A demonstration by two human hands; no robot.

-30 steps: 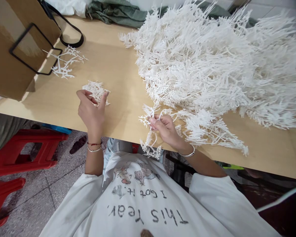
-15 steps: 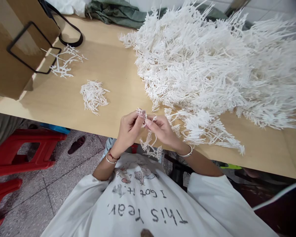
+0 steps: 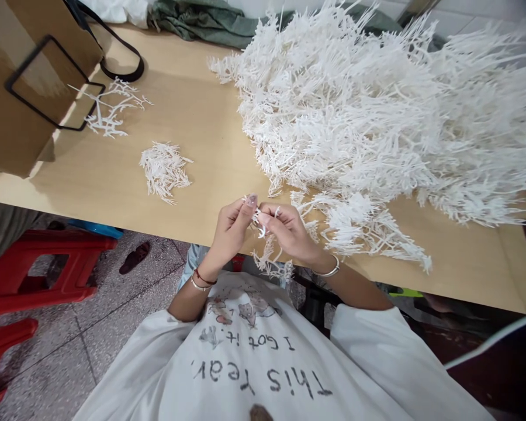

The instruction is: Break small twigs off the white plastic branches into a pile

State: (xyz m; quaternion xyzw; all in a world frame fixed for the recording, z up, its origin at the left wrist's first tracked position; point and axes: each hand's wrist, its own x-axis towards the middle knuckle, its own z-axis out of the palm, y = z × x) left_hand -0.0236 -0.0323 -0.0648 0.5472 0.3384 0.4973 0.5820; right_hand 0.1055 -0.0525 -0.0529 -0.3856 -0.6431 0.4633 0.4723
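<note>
My left hand (image 3: 233,229) and my right hand (image 3: 288,233) meet near the table's front edge, their fingers closed in a pinch. Between them is a white branched plastic piece (image 3: 272,262), its lower branches dangling below my right hand. The fingertips hide most of its upper part. White bits also show at the left fingertips; I cannot make out whether they are joined to the same piece. Left of my hands lies a small pile of short white plastic pieces (image 3: 165,171). A large tangled heap of white branched pieces (image 3: 359,117) spreads to the right.
Bare white branches (image 3: 114,111) lie by a cardboard box (image 3: 30,134) with a black wire frame (image 3: 11,88) against it. A black strap (image 3: 135,73) and green cloth (image 3: 201,22) are at the back of the table (image 3: 193,105). Red stools (image 3: 48,275) stand at left.
My hands stay together, with small finger movements. The dangling branches have shifted slightly to the right, and a white bit now shows lower between the fingers.
</note>
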